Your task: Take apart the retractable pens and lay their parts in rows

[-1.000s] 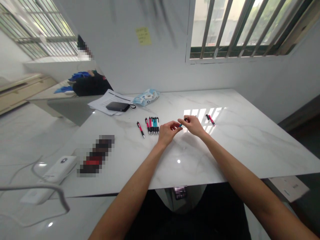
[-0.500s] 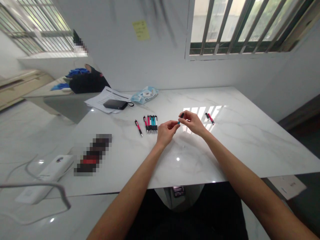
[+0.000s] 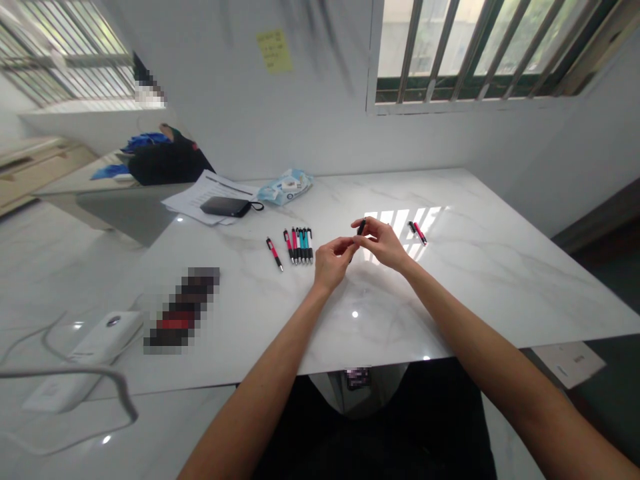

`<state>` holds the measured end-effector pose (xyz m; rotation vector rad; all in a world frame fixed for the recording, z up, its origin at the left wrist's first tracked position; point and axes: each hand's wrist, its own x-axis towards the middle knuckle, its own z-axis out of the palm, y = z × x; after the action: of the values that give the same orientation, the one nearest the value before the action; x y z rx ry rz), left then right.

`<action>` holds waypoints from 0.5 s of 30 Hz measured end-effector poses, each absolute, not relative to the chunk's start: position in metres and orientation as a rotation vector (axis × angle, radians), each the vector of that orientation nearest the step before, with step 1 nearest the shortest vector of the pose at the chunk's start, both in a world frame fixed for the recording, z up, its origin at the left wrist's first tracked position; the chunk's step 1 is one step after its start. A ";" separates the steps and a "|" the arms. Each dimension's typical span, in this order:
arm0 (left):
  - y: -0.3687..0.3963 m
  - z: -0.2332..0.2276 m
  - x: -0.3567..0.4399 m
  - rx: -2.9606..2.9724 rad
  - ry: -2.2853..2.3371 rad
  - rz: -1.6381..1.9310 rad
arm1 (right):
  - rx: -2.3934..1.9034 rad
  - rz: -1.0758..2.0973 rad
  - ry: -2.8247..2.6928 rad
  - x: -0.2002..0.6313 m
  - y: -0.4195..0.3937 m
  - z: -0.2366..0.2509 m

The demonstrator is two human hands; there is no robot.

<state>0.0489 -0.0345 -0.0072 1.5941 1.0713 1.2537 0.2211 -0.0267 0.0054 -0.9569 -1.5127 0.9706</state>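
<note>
Above the middle of the table, both of my hands are closed on one pen [image 3: 361, 227]. Its black end sticks up from the fingers of my right hand [image 3: 383, 245]. Lower on the same pen, the fingertips of my left hand [image 3: 332, 264] pinch it, touching the right fingertips; most of the barrel is hidden. Left of my hands lies a row of several pens [image 3: 299, 246] in red, white and teal with black grips. A single red pen [image 3: 274, 254] lies a little apart from the row. Right of my hands are red and black pen parts [image 3: 419, 231].
At the back left, a black power bank [image 3: 226, 206] rests on printed papers [image 3: 183, 199], beside a blue wipes packet [image 3: 286, 187]. A blurred dark object [image 3: 187, 310] and a white device [image 3: 90, 360] with a cable lie at the left. A person [image 3: 167, 159] sits beyond the partition.
The teal part that showed between my fingertips is now covered, and the black end stands more upright in my right hand. The view has shifted slightly.
</note>
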 end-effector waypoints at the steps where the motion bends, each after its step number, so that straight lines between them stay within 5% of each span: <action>1: -0.035 -0.007 0.049 1.588 1.073 1.257 | -0.952 0.977 -1.509 0.221 -0.027 0.005; 15: -0.033 -0.010 0.046 1.645 1.096 1.261 | -0.921 1.025 -1.454 0.223 -0.023 0.002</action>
<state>0.0457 -0.0325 -0.0099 1.6445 1.0961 1.2607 0.2228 -0.0228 0.0019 -0.9205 -1.4544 1.0248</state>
